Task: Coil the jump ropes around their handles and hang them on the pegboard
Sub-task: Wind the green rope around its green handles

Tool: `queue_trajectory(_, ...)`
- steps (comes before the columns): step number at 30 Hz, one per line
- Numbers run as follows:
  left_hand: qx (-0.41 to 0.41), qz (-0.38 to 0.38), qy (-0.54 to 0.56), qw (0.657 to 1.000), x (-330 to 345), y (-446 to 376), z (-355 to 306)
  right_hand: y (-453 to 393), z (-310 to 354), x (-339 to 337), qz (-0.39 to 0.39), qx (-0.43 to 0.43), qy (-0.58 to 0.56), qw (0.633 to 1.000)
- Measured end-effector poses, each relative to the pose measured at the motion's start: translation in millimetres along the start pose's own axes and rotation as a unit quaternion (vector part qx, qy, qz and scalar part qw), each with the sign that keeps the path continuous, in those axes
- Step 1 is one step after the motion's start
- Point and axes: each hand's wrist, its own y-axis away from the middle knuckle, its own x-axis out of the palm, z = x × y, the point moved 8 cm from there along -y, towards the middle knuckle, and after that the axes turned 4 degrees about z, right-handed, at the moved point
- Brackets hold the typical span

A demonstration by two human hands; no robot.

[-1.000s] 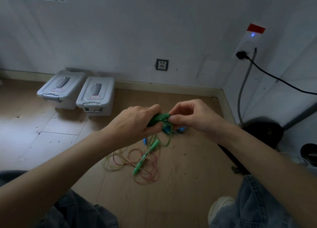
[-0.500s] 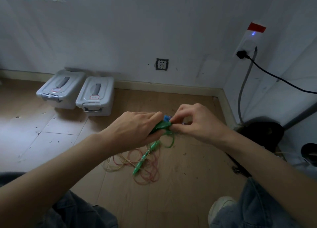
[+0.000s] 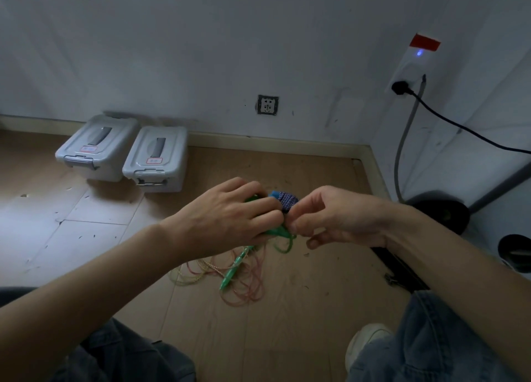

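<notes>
Above the floor, both hands point(image 3: 224, 217) point(image 3: 339, 217) curl their fingers around green jump-rope handles point(image 3: 275, 231); box labels point(image 3: 154, 160) unreadable.

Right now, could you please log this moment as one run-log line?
left hand: grips green rope handle | right hand: pinches green rope | blue coiled rope: behind hands

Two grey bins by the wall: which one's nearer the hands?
The right grey bin, the one nearer the wall socket. The left grey bin lies farther from the left hand.
</notes>
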Motion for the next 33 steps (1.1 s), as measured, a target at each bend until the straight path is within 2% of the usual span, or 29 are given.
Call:
queue_trajectory(5,0.015,0.007,0.008,1.0,6,0,-1,-8,-12,6,0.002,0.025,-0.097,0.995)
queue_trajectory(8,-0.008,0.013,0.031,0.999,10,-1,-1,-16,-16,-3,-0.086,0.004,-0.116,0.989)
queue_trajectory(10,-0.005,0.036,0.067,0.997,20,-1,-10,-14,-10,-19,-0.123,-0.03,-0.205,0.97)
queue_trajectory(13,-0.04,0.044,0.134,0.989,24,1,-5,-6,6,-36,-0.084,-0.066,-0.321,0.941)
queue_trajectory(15,-0.11,0.059,0.189,0.974,28,4,13,-4,10,-38,-0.056,-0.089,-0.333,0.937)
queue_trajectory(20,-0.217,0.188,0.323,0.902,61,16,19,-14,3,-26,-0.067,-0.096,-0.252,0.961)
queue_trajectory(23,-0.261,0.143,0.405,0.865,61,14,23,-18,3,-31,-0.115,-0.117,-0.258,0.952)
queue_trajectory(25,-0.279,0.104,0.466,0.833,57,12,26,-19,3,-39,-0.155,-0.133,-0.298,0.932)
queue_trajectory(27,-0.29,0.09,0.545,0.782,58,8,22,-20,-4,-49,-0.202,-0.129,-0.357,0.903)
queue_trajectory(29,-0.314,0.097,0.621,0.712,64,5,14,-21,-7,-53,-0.232,-0.134,-0.385,0.883)
queue_trajectory(33,-0.376,0.145,0.68,0.613,85,16,6,-24,5,-42,-0.212,-0.186,-0.319,0.905)
